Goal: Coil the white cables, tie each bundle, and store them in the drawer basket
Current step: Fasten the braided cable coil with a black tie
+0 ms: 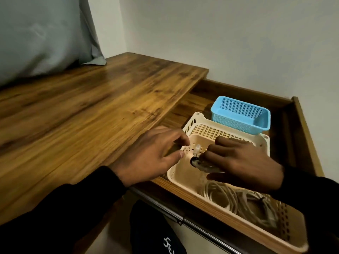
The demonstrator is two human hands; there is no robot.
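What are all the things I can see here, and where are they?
Cream basket: one, cream, in the open drawer, near side.
Blue basket: one, blue, behind the cream basket.
White cables: a loose heap, white, in the cream basket's near end.
Cable bundle: one, white with a dark tie, under the right hand.
Drawer: one, brown wood, open.
Desk: one, brown wood.
Pillow: one, grey, far left.
Left hand: at the basket's rim.
Right hand: holds the bundle.

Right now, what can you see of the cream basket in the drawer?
The cream basket is a long rectangular tray of what looks like plastic, with perforated walls and a rolled rim. It sits upright in the open drawer, its far end against the blue basket. Loose white cables lie at its near end. The right hand holds a small bundle inside it; the left hand hovers at its left rim.
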